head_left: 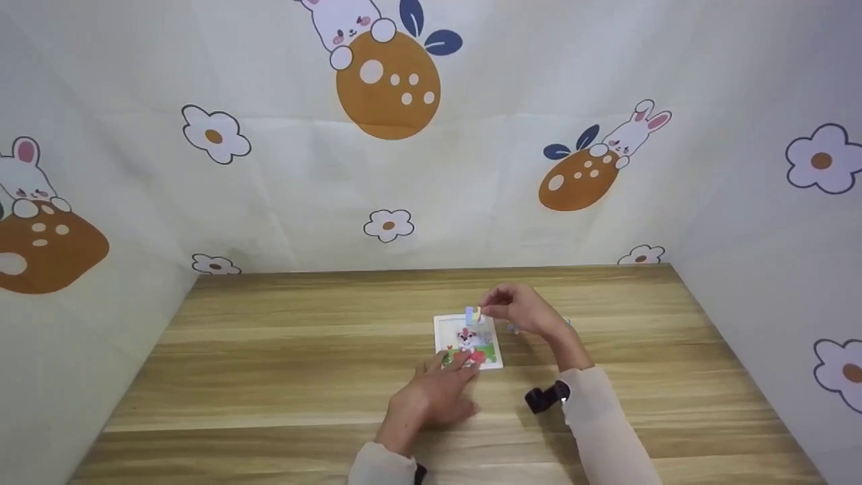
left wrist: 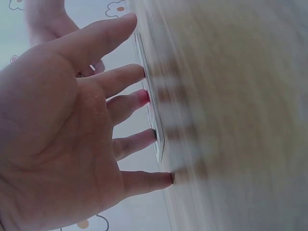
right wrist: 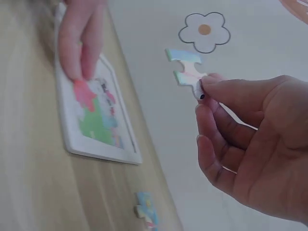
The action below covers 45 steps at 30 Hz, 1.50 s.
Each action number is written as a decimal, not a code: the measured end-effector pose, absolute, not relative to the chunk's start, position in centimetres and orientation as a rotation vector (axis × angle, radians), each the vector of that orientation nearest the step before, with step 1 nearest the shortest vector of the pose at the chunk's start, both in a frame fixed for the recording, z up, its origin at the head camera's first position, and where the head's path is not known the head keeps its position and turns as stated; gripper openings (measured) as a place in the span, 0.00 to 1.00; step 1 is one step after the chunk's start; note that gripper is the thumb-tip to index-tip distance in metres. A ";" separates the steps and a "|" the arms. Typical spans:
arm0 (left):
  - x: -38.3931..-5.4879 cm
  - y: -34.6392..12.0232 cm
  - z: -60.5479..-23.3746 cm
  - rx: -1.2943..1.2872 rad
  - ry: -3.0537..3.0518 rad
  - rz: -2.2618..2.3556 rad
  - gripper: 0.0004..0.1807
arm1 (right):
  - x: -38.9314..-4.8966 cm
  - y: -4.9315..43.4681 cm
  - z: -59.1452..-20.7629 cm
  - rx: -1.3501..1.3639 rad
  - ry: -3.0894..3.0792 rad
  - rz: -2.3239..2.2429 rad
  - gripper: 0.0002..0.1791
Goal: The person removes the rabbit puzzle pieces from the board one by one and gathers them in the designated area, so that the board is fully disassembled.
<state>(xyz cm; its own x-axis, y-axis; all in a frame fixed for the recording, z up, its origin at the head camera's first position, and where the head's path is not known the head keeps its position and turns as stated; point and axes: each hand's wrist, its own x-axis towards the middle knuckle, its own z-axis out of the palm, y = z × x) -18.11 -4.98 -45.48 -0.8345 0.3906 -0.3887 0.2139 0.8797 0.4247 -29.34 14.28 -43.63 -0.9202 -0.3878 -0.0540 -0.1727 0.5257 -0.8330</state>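
Note:
A white-framed jigsaw puzzle lies on the wooden table, part of its picture filled with a cartoon animal, green ground and red shapes. My left hand rests on its near edge with fingers spread and straight, the fingertips pressing the lower part of the picture. In the right wrist view, my right hand pinches a pale blue and cream jigsaw piece between thumb and index finger. That hand is raised over the frame's upper right corner, and the piece overlaps the far edge in the head view.
A loose jigsaw piece lies on the table right of the frame, partly behind the right hand in the head view. Patterned cloth hangs along the table's back and sides. A black wrist camera juts from the right sleeve.

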 end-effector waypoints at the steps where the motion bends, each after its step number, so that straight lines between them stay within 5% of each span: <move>1: -18.1 -4.9 -45.5 0.445 2.578 0.505 0.37 | -29.3 14.5 -43.5 -0.473 2.535 -1.349 0.05; 45: -18.0 -5.0 -45.7 0.463 2.593 0.541 0.38 | -28.2 19.6 -46.8 -0.187 2.573 -1.237 0.03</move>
